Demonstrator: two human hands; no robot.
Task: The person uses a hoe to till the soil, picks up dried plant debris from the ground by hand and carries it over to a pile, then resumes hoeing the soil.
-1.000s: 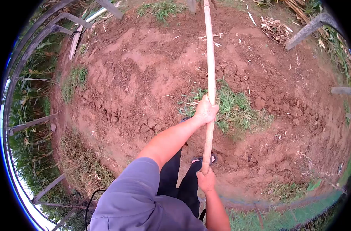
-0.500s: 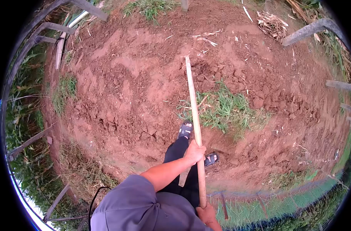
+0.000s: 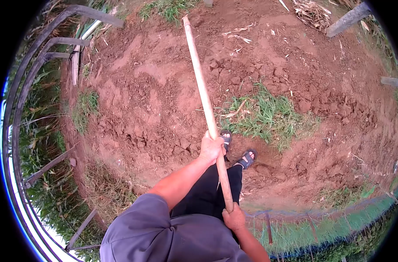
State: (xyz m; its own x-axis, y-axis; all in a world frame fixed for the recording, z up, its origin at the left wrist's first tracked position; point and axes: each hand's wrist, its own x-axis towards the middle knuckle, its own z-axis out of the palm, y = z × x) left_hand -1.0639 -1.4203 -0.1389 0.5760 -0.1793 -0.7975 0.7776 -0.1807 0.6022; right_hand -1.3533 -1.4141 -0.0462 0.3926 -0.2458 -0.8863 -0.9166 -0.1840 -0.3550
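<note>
A long pale wooden tool handle (image 3: 199,83) runs from near my waist up toward the top of the view, leaning left. My left hand (image 3: 211,148) is wrapped round its lower middle, in front of my sandalled feet. Lower down, my right hand (image 3: 234,217) grips the butt end. At the far end, a short band or joint shows, but no blade can be made out, so the kind of tool is unclear. Beneath the handle lies broken reddish soil (image 3: 164,96). A grass clump (image 3: 273,113) grows right of the handle, just beyond my feet.
Grey posts (image 3: 349,19) stand at the upper right, and bent grey bars (image 3: 100,16) curve along the left. Dry stalks (image 3: 312,15) lie heaped near the top right. Dry grass (image 3: 107,187) is at lower left; green netting (image 3: 304,231) runs along the lower right.
The handle's far end has swung up and left, off the soil beside the clods. Both hands have risen with it, the left one leftward. The whole view has shifted slightly.
</note>
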